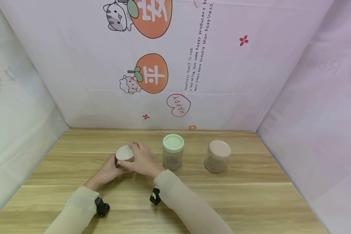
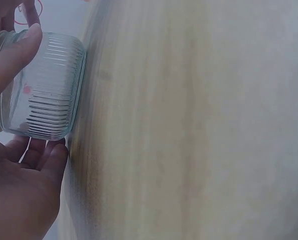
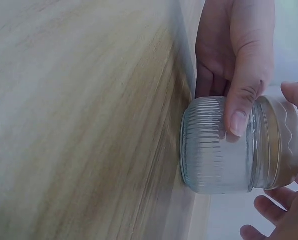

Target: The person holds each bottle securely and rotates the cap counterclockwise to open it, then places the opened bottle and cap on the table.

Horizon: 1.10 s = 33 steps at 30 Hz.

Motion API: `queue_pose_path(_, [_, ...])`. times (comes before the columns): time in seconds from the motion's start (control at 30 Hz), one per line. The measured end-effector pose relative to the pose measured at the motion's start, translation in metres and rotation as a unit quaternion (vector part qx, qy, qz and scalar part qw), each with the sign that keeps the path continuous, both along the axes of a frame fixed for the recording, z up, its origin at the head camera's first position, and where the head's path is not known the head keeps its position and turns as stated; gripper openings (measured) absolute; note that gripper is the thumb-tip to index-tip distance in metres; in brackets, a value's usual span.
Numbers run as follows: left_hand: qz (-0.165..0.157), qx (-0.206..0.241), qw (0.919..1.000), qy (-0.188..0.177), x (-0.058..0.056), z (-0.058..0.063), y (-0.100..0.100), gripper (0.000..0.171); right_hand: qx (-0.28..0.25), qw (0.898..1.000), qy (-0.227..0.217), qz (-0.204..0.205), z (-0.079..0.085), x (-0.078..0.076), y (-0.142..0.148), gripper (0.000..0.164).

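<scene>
Two beige sleeves [image 1: 193, 204], each bearing a black camera [image 1: 102, 208] at the wrist, are reaching in from the near edge over a wooden table [image 1: 251, 201]. Beyond them, both hands are meeting around a clear ribbed jar [image 3: 214, 155], which is standing upright on the table, left of centre. The left hand [image 1: 114, 169] is grasping the glass, its thumb lying along the side. The right hand [image 1: 142, 160] is gripping the whitish lid [image 1: 124, 152] from above, thumb in front and fingers behind. The lid is sitting over the jar's mouth; whether it is tight, I cannot tell. Just right of the hands, a green-lidded jar [image 1: 173, 152] is standing; farther right, a pink-lidded jar [image 1: 217, 156] is standing apart. Behind everything, a white cloth [image 1: 228, 71] is hanging, showing orange fruits [image 1: 159, 86], cartoon animals [image 1: 129, 85] and a heart [image 1: 179, 103] reading "HAPPY".
</scene>
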State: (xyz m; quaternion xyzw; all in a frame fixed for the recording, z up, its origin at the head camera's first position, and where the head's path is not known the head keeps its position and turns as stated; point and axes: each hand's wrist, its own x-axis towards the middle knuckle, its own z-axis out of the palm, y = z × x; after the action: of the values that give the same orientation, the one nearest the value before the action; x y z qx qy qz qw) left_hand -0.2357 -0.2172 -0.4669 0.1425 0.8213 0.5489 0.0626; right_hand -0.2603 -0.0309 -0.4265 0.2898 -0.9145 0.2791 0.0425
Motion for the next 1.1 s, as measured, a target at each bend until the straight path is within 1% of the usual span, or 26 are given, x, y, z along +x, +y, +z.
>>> queue_pose_path(0.17, [0.0,-0.001,1.0,0.001,0.0008,-0.0001,-0.0007,0.082,0.008,1.0,-0.002,-0.001,-0.0006,-0.0007,-0.0002,0.081])
queue_pose_path(0.33, [0.001,0.0,1.0,0.009,0.0009,-0.0003,0.0,0.081,0.013,1.0,-0.01,0.0,0.0008,-0.0001,0.0,0.079])
queue_pose_path(0.5, [0.005,0.0,0.9999,0.011,0.0001,-0.0008,-0.0004,0.081,0.015,1.0,-0.007,-0.001,0.0023,0.0002,0.0,0.078])
queue_pose_path(0.8, [-0.013,0.009,0.9993,0.035,-0.0012,-0.002,-0.0002,0.075,0.019,1.0,0.003,-0.001,0.0019,-0.0008,-0.0003,0.081])
queue_pose_path(0.9, [-0.01,0.008,0.9995,0.03,-0.0004,-0.0009,-0.0002,0.076,0.015,1.0,0.007,0.001,0.0016,-0.0011,-0.0003,0.081])
queue_pose_path(1.03, [0.001,-0.003,0.9999,0.013,0.0012,0.001,-0.0003,0.083,0.006,1.0,0.009,0.0,0.002,-0.0014,0.0007,0.082])
queue_pose_path(1.1, [0.004,-0.002,0.9999,0.009,0.0009,0.0011,0.0002,0.086,-0.002,1.0,0.012,-0.002,0.003,-0.0014,0.0011,0.083])
